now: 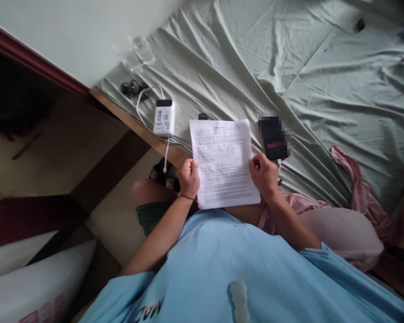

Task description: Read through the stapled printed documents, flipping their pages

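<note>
A white printed sheet of paper (223, 160) is held up over my lap and the bed's near edge. My left hand (189, 178) grips its lower left edge, with a red thread around the wrist. My right hand (263, 173) pinches its right edge. Just past my right hand a dark phone (274, 138) lies on the sheet, partly blurred. Left of the paper's top lies a white power bank (164, 117) with a white cable.
A wrinkled pale green bedsheet (289, 67) covers the bed. A pink cloth (360, 193) and a pale pillow (343, 233) lie at the right. Small dark items (133, 87) sit by the wall corner. The wooden bed frame (128, 119) borders the floor on the left.
</note>
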`<state>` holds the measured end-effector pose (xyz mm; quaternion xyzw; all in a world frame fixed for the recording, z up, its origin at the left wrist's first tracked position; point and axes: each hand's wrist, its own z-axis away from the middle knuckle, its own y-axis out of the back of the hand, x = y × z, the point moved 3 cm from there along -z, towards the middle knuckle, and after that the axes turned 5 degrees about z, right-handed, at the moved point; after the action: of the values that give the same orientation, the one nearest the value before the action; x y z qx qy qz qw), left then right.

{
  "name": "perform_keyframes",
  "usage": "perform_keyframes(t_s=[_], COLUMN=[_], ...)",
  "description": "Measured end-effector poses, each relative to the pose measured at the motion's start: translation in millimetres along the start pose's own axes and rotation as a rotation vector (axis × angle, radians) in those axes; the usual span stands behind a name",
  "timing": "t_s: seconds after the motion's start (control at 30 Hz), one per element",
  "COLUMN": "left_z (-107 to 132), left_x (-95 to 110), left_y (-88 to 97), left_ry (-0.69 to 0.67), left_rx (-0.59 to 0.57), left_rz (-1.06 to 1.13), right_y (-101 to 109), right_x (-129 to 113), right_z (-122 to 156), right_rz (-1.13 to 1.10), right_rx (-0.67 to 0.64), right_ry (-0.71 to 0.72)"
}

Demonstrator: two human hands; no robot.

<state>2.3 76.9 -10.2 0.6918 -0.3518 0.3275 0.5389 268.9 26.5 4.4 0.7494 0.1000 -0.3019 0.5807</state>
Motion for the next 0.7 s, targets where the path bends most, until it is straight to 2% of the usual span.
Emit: perform_keyframes(t_s=[0.23, 0.47, 0.7], left_z=[-1.9, -2.6, -3.7], left_x=[3.2, 1.7, 0.9], left_y=[0.7, 0.6, 0.6], left_ry=[0.061, 0.065, 0.048], left_rx=[-0.023, -0.041, -0.066], left_rz=[0.039, 0.084, 0.062], right_y=[2.5, -0.7, -0.5], right_x=[-2.6, 3.2, 2.9], right_z=[-1.0, -0.9, -1.6], right_rz=[-0.002, 0.001, 0.012], right_rx=[0.043, -0.014, -0.041], right_ry=[0.049, -0.035, -0.049])
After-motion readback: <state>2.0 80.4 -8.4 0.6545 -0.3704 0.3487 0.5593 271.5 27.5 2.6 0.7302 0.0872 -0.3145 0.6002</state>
